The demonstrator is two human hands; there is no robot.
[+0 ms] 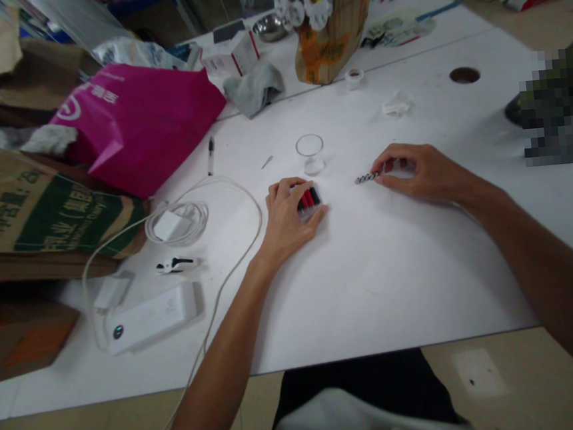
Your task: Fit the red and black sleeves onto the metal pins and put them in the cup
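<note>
My left hand (289, 209) is wrapped round a small clear case (308, 201) with red and black pieces in it, low on the white table. Its thumb and fingers lie along the case's sides. To the right, my right hand (413, 170) pinches a short spiral rod like a drill bit (366, 177) between thumb and fingertips. The rod points left, towards the case, and the two are apart. Just behind the left hand stands a clear round container (311, 156). A thin small metal-looking piece (267, 162) lies left of it.
On the left lie a power bank (152, 318), a coiled white cable (194, 226), nail clippers (176, 265) and a pen (211, 156). A magenta bag (153, 123) and brown sacks crowd the left edge. Behind are a grey cloth (254, 89), a paper bag (325, 51) and crumpled tissue (397, 104).
</note>
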